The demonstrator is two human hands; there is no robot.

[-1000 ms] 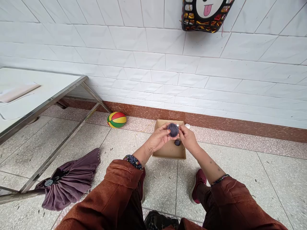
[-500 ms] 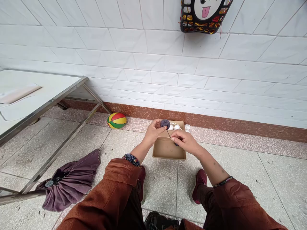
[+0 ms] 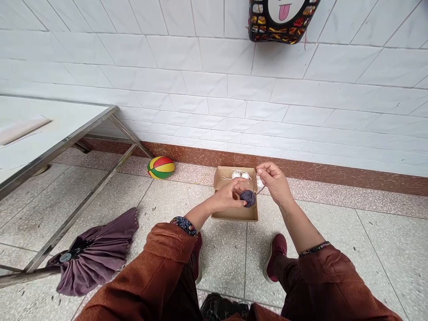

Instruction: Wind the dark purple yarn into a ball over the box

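My left hand (image 3: pixel 229 196) is closed around the side of a dark grey ball of yarn (image 3: pixel 248 199), holding it over the open cardboard box (image 3: pixel 230 215). Up and to the right, my right hand (image 3: pixel 274 182) pinches a thin strand of the dark yarn between thumb and fingers. Two white balls of yarn (image 3: pixel 240 175) with loose ends lie in the far half of the box. Another white ball (image 3: pixel 260 182) rests on the floor just right of the box, partly covered by my right hand.
A striped ball (image 3: pixel 161 167) lies by the wall skirting. At left stands a metal-framed table (image 3: pixel 67 111) with a folded purple umbrella (image 3: pixel 100 254) on the floor beside its leg. A black basket (image 3: pixel 284 26) hangs on the tiled wall. My shoes (image 3: pixel 277 256) flank the box's near side.
My left hand has brought the dark ball down and to the right. My right hand has moved up and right, away from the ball. More of the white balls shows. The view shifted slightly.
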